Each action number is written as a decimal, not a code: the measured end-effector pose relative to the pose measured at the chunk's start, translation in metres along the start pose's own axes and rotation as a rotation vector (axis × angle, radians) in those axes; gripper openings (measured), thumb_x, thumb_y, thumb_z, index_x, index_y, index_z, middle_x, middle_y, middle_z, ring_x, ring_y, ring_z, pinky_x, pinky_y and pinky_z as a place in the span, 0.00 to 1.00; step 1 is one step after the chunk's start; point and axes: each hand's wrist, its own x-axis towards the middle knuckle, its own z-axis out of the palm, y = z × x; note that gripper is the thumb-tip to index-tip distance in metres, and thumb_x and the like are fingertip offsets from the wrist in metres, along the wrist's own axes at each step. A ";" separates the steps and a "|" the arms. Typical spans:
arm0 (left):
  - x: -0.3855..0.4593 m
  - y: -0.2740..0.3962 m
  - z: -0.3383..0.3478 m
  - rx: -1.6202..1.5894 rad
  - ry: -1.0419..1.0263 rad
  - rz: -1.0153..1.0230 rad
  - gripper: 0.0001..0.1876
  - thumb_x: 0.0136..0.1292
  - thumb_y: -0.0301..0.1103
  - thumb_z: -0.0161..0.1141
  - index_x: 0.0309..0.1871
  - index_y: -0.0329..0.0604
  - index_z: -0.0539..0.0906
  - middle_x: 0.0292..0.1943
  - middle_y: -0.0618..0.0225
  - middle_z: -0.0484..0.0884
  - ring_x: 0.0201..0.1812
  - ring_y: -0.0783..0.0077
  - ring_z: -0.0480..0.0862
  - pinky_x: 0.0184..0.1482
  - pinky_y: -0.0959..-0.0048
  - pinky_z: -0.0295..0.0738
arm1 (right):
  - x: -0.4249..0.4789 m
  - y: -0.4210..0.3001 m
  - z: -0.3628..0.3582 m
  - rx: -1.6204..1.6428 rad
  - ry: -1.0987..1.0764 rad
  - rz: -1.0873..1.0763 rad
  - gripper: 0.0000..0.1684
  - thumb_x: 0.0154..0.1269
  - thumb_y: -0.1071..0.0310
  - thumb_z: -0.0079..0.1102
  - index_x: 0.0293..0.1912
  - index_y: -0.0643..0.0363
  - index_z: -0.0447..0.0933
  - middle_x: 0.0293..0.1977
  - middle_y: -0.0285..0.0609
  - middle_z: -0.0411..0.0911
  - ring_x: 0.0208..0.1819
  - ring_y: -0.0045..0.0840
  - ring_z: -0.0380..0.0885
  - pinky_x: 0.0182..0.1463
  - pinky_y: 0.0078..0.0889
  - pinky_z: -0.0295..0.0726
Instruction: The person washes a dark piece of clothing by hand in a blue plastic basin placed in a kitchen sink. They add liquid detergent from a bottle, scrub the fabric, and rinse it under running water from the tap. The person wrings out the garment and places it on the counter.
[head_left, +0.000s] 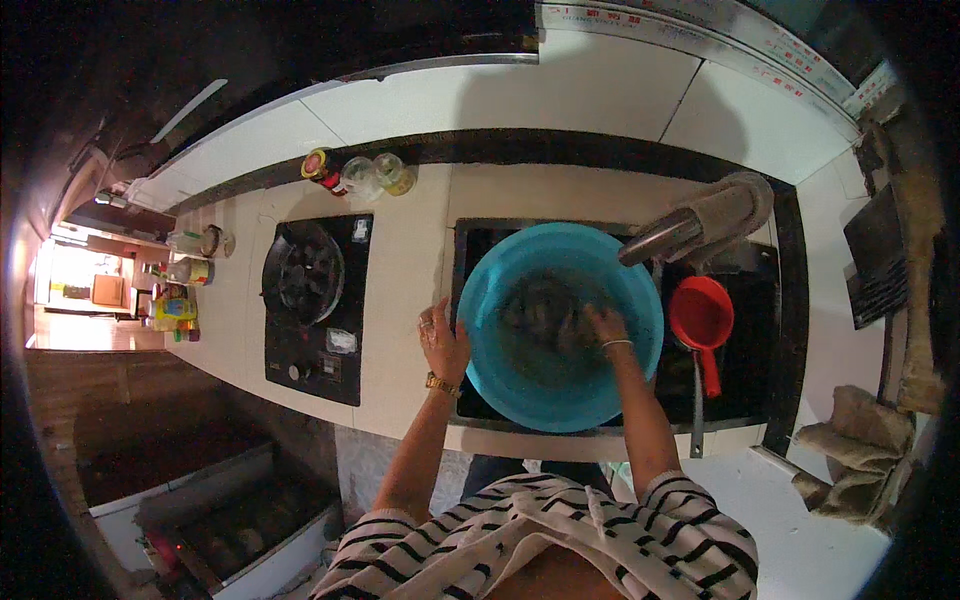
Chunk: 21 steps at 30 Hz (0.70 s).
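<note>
A large blue plastic basin (493, 390) stands over the sink, holding murky water with dark, indistinct contents (551, 319). My left hand (444, 343) is at the outside of the basin's left rim, fingers apart, with nothing seen in it. Inside the basin, my right hand (609, 326) reaches down into the water from the right side. Its fingertips blur into the dark contents, so whether they hold anything is hidden. Above the basin's upper right rim hangs the end of a faucet (660, 234), partly wrapped in cloth or mesh.
Right of the basin lies a red plastic ladle (701, 311) over a metal handle (698, 420). A black gas hob (311, 360) is set into the countertop (409, 300) at left. Glass jars (394, 176) stand by the back wall, with several bottles (176, 307) at the far left.
</note>
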 end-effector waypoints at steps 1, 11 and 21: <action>-0.013 -0.022 -0.009 0.049 -0.022 -0.062 0.25 0.52 0.27 0.59 0.57 0.42 0.71 0.47 0.51 0.73 0.48 0.47 0.73 0.48 0.56 0.71 | 0.004 -0.036 -0.019 0.330 0.017 0.110 0.36 0.59 0.43 0.54 0.56 0.61 0.68 0.47 0.53 0.73 0.45 0.40 0.73 0.52 0.38 0.71; -0.009 -0.030 0.004 -0.052 -0.242 -0.054 0.23 0.55 0.29 0.56 0.57 0.43 0.72 0.48 0.55 0.74 0.49 0.51 0.71 0.54 0.59 0.64 | 0.040 -0.236 0.019 0.267 0.612 -0.575 0.18 0.55 0.54 0.59 0.33 0.61 0.74 0.30 0.49 0.73 0.36 0.42 0.70 0.39 0.42 0.68; -0.014 -0.036 0.005 0.016 -0.117 -0.023 0.25 0.52 0.23 0.52 0.58 0.39 0.69 0.49 0.48 0.70 0.48 0.46 0.70 0.53 0.58 0.65 | -0.091 -0.042 0.075 -0.239 -0.508 -0.828 0.17 0.55 0.58 0.60 0.40 0.59 0.77 0.45 0.49 0.71 0.50 0.43 0.69 0.54 0.43 0.68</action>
